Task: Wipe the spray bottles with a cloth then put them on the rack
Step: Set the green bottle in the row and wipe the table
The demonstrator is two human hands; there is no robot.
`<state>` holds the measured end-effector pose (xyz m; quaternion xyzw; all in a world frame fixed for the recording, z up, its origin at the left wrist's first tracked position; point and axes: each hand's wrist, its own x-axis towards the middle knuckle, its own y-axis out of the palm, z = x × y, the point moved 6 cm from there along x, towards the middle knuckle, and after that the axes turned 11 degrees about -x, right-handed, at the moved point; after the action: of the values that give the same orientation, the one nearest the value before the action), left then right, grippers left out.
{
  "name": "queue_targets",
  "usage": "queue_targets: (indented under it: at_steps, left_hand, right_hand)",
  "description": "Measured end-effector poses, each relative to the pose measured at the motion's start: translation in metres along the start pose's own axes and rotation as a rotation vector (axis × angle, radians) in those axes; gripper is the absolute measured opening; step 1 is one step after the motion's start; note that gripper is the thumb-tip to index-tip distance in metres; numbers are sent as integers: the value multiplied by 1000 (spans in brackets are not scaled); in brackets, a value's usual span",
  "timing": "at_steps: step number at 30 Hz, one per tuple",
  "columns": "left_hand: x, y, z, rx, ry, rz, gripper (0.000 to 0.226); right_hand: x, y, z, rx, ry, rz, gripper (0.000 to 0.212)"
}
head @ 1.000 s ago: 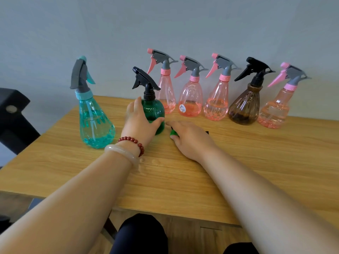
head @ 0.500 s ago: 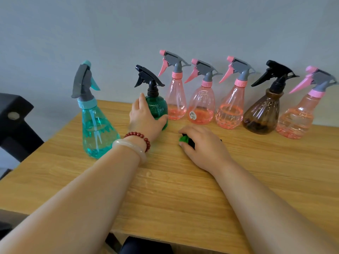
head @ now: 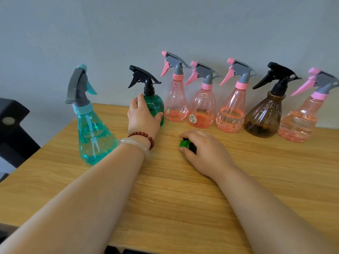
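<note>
Light wooden table (head: 183, 198) fills the lower frame, with a plain grey wall (head: 165, 24) behind it.

Left hand (head: 142, 118), centre left: fingers and thumb curled round the belly of a small round dark-green plastic spray bottle with a black trigger head (head: 156, 107). Bottle upright, base on the table. Wrist carries a red bead bracelet (head: 145, 134) and a pale bangle (head: 135, 143).

Right hand (head: 207, 149), centre: palm down on the table, fingers closed over a bunched green-and-black cloth (head: 185, 143); only its left end shows. The two hands are apart and the cloth is clear of the green bottle.

Left of centre: tall cone-shaped teal plastic spray bottle with a grey trigger (head: 93, 136), upright, just beside the left forearm.

Row along the wall, centre to right edge, all upright:
- three clear pink plastic spray bottles with grey-and-pink triggers (head: 176, 105) (head: 201, 110) (head: 231, 114); the first stands just beside the green bottle, the second bears a round sticker
- ribbed brown plastic spray bottle with a black trigger (head: 264, 118)
- fourth pink spray bottle (head: 300, 121) at the right edge

Left edge: black angular object (head: 12, 129), beyond the table; cannot tell what it is
</note>
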<state>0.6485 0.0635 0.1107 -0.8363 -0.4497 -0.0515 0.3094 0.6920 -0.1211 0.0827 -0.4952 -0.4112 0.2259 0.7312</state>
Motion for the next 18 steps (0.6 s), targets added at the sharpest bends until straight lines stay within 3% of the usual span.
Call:
queue_targets:
  at_steps: [10,15,18]
  left_hand:
    - [27,2,6,-45,-71,-29,76]
    - [22,9,13,-81,-82,26,92]
    - [18,11,17,-124,-86,20,89]
  right_hand:
    - [2,0,1,-26,-1,6,34]
    - [3,1,1,-36,9,20,33]
    - [3,1,0,-41,16,29,33]
